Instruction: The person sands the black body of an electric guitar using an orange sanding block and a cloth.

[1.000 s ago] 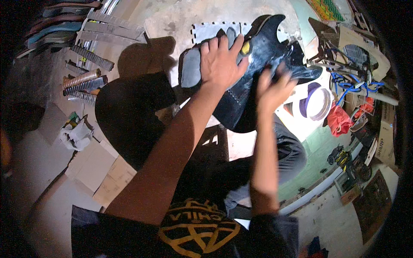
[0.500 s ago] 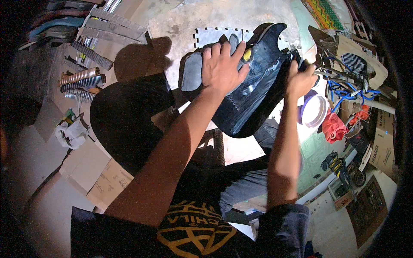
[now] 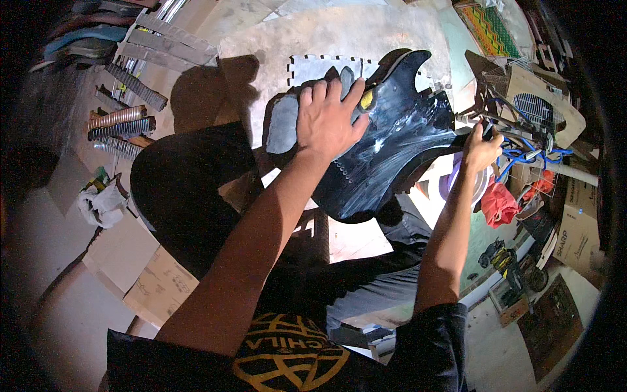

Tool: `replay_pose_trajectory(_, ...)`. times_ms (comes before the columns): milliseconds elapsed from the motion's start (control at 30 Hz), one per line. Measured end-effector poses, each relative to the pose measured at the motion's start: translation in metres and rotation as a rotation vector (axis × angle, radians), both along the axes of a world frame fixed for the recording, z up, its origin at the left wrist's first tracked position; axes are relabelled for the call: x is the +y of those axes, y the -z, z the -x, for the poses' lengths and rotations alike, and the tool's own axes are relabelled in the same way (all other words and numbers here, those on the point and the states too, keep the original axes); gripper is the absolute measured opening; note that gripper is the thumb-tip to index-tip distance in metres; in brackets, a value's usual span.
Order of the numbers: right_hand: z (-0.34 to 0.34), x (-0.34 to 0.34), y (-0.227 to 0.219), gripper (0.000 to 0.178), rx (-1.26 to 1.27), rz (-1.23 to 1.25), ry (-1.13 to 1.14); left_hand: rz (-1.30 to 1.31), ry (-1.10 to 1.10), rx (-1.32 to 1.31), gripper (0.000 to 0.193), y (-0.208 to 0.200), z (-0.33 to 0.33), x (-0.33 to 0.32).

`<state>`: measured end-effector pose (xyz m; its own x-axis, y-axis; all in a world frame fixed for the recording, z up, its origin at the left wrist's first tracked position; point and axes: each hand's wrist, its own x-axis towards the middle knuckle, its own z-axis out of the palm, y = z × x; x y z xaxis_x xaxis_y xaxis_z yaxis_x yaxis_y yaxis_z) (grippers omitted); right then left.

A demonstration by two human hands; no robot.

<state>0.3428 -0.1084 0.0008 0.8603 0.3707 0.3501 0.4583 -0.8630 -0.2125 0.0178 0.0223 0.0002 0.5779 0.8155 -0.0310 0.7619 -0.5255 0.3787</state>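
Note:
A black, glossy piece shaped like a motorcycle seat (image 3: 385, 140) lies tilted in front of me, with a horn-like curve at its far end and whitish smears. My left hand (image 3: 330, 124) lies on its left side, fingers spread, beside grey patches (image 3: 282, 121) and a yellow spot (image 3: 366, 99). My right hand (image 3: 482, 151) is closed at the right, apart from the seat's body. From the seat toward that hand runs a stretched strip of black cover (image 3: 450, 142), its end hidden in my fingers. A small dark thing shows above the fist; I cannot tell its kind.
Metal springs (image 3: 121, 121) and stacked seats (image 3: 98, 42) are at the left. A white-and-purple roll (image 3: 450, 176), red cloth (image 3: 499, 204), blue cord (image 3: 516, 157) and a wire rack stand close to my right hand. Cardboard (image 3: 147, 268) lies at lower left.
My right hand has moved right and down, away from the seat, drawing the black cover out into a strip. The seat has shifted slightly left and down, my left hand with it.

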Motion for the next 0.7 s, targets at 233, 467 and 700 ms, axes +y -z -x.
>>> replay_pose_trajectory(233, 0.100, -0.023, 0.024, 0.045, 0.010, -0.065, -0.467, -0.001, -0.022, 0.020, 0.063, 0.001, 0.005, 0.000)
replay_pose_trajectory(467, 0.034, -0.015, 0.009, 0.045, 0.239, -0.089, -0.153, -0.018, -0.003, 0.006, 0.063, 0.000, 0.001, -0.001)
replay_pose_trajectory(700, 0.128, -0.024, 0.026, 0.041, 0.074, -0.183, -0.561, -0.046, -0.007, -0.042, 0.061, 0.001, 0.002, 0.000)
